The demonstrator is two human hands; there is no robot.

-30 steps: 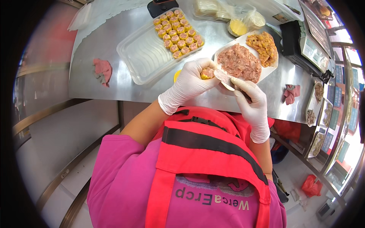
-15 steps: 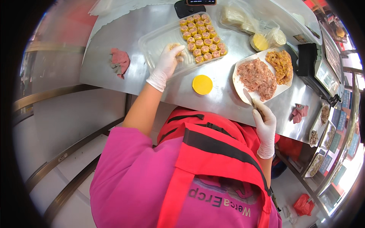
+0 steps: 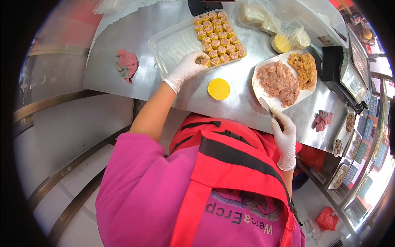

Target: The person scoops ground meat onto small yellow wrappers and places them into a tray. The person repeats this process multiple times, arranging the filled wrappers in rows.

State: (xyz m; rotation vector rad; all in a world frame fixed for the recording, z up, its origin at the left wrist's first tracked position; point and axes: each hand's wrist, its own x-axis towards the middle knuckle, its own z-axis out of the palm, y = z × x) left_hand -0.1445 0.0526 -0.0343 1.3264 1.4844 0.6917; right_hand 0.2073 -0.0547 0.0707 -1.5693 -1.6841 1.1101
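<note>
My gloved left hand [image 3: 187,69] is at the near edge of a clear plastic tray [image 3: 166,43], its fingers closed round a yellow-wrapped siu mai dumpling [image 3: 204,62]. That dumpling sits at the left end of the nearest row. Rows of similar siu mai [image 3: 222,41] fill the tray's right part. My gloved right hand [image 3: 285,136] grips a thin, flat-bladed spreader [image 3: 264,103] beside the near rim of a white plate [image 3: 260,90]. Minced pink meat [image 3: 279,80] and a chunky orange-yellow mix [image 3: 303,68] lie on the plate. Between my hands rests a stack of round yellow wrappers [image 3: 219,89].
Pink cloths lie on the steel table, one at left [image 3: 127,66] and another at right [image 3: 323,120]. Plastic bags [image 3: 290,40] with wrappers stand behind the plate. A black-and-silver machine [image 3: 349,76] is at the right. A black phone-like object [image 3: 201,8] lies at the back.
My left hand has moved right, from above the tray's bare part to the nearest row, bringing the siu mai there. My right hand with the spreader has drawn slightly left, toward me.
</note>
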